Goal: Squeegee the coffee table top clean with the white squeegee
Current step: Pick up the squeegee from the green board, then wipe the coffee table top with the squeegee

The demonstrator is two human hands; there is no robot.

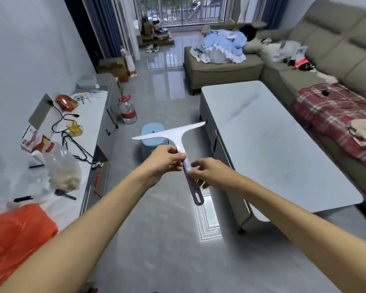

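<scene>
Now both hands grip the white squeegee (179, 144) by its handle over the floor: left hand (166, 160) above, right hand (209, 172) below; coffee table (273, 144) at two o'clock.

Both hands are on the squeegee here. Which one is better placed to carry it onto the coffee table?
Probably the right hand: it grips the white squeegee lower on the handle, on the coffee table side. The left hand would need to cross over.
</scene>
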